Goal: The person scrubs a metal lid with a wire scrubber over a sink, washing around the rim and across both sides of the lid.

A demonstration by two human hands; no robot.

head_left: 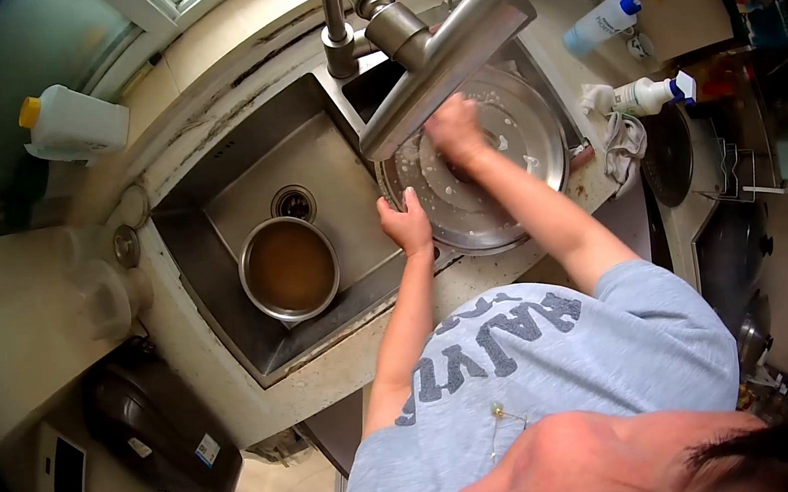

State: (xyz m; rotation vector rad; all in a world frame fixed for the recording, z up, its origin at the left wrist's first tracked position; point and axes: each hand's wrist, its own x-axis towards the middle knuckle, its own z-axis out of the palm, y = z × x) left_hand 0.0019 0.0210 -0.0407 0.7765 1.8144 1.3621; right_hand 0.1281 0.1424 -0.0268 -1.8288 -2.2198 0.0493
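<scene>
A wide round metal basin (537,115) with patches of suds sits in the right sink bowl. My left hand (406,224) grips its near-left rim, thumb raised. Over the basin's inner surface is my right hand (457,131), slightly blurred, its fingers curled closed. The faucet's thick metal head (458,56) partly covers those fingers, so whatever they hold does not show. In the left bowl (255,185) stands a metal pot (290,268) of brownish liquid, beside the drain (292,204).
A white jug with a yellow cap (79,119) stands on the back-left ledge. To the right are a blue-capped bottle (602,23), a spray bottle (650,95) and a crumpled cloth (624,148). A dark lid or pan (668,157) lies farther right.
</scene>
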